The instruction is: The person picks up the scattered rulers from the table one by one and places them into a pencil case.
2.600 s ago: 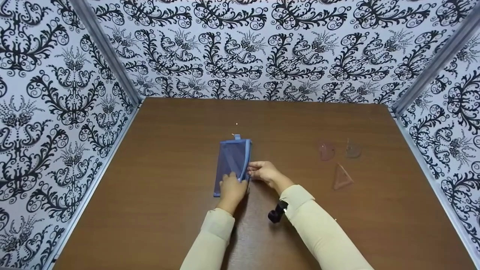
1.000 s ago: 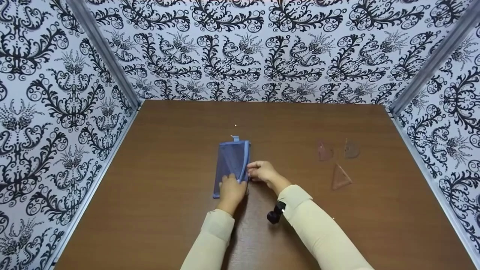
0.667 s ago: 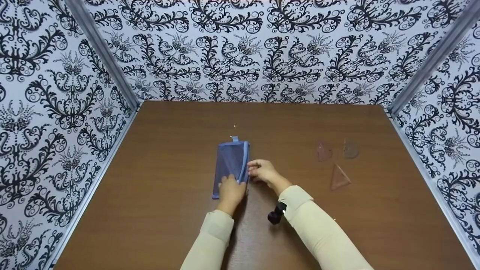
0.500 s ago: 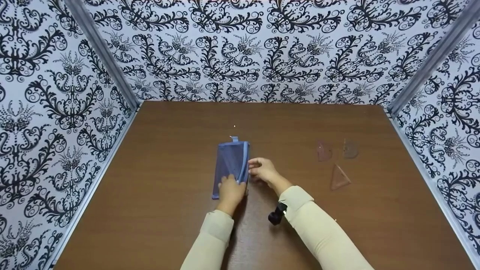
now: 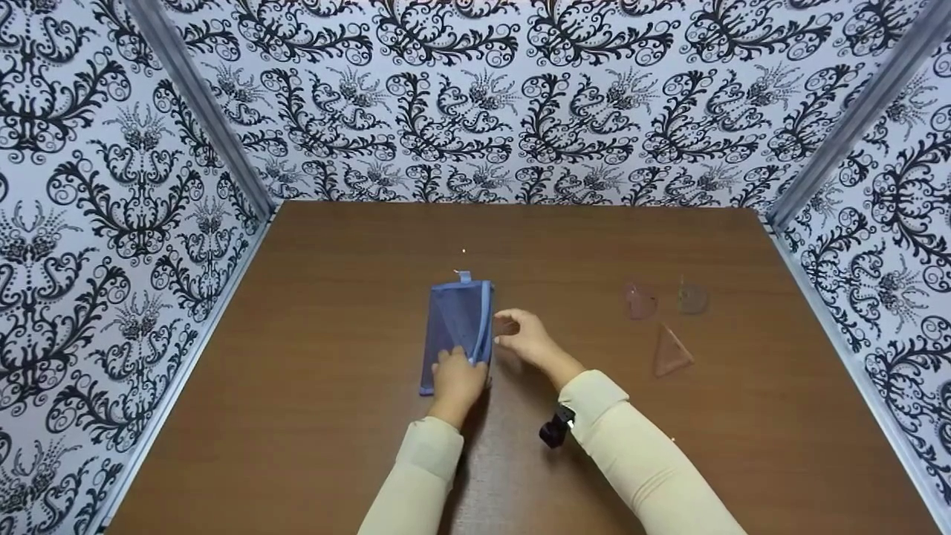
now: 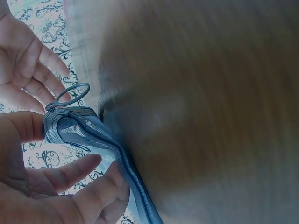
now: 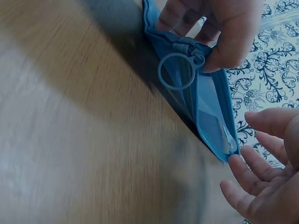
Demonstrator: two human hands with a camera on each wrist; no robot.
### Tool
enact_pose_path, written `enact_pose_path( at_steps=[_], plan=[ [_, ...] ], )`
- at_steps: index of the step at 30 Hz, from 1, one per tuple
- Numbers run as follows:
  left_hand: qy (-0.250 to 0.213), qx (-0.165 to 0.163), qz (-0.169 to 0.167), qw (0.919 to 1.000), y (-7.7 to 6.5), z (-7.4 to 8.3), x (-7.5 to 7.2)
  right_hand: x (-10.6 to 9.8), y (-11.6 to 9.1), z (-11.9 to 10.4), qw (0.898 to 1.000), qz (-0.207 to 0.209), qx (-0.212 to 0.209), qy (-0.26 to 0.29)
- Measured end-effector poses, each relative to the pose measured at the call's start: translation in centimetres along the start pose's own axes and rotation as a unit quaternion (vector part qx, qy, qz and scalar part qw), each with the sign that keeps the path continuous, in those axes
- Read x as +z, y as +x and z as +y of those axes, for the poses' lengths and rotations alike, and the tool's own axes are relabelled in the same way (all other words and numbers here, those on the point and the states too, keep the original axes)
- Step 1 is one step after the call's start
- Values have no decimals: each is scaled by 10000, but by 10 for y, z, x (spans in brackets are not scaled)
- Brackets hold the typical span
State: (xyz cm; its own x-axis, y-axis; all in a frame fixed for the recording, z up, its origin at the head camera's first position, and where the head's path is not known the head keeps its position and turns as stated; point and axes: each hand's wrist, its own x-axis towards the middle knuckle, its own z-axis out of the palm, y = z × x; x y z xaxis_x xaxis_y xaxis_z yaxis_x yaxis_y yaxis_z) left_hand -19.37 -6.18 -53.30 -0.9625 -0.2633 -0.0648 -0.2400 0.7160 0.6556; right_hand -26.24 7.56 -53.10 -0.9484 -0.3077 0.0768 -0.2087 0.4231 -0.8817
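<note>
A blue mesh zip pouch lies lengthwise at the middle of the table, its zipped side to the right. My left hand pinches its near end, thumb and fingers by the ring-shaped zip pull. In the right wrist view the zip opening gapes. There my right hand has its fingers spread, fingertips right at the pouch's far corner, holding nothing. From the head, the same right hand hovers just right of the zipped edge, thumb and forefinger apart.
Right of the hands lie a pinkish see-through curved piece, a clear protractor-like piece and an orange-tinted set square. Patterned walls border the brown table. A black wrist camera hangs from the right sleeve.
My right hand has drawn slightly right, off the pouch's edge, and its thumb and fingers have spread apart. The left hand keeps its grip, and the pouch stays in place.
</note>
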Motion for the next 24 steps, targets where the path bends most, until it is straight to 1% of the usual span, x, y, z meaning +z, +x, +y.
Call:
enact_pose_path(
  at_steps=[3, 5, 10, 17, 24],
  plan=[
    [14, 4, 15, 10000, 0, 0, 1, -3, -2, -1, 9992, -28, -94, -375],
    [7, -1, 23, 10000, 0, 0, 1, -5, -3, -3, 9978, -20, -81, -652],
    [3, -2, 4, 10000, 0, -1, 1, -9, -5, -6, 9899, 40, -111, -1411],
    [-31, -17, -58, 10000, -1, 0, 0, -12, -9, -5, 9825, 197, -278, -1831],
    [120, 120, 26, 9999, -1, -1, 1, -20, -14, -6, 9705, 238, -438, -2359]
  ],
)
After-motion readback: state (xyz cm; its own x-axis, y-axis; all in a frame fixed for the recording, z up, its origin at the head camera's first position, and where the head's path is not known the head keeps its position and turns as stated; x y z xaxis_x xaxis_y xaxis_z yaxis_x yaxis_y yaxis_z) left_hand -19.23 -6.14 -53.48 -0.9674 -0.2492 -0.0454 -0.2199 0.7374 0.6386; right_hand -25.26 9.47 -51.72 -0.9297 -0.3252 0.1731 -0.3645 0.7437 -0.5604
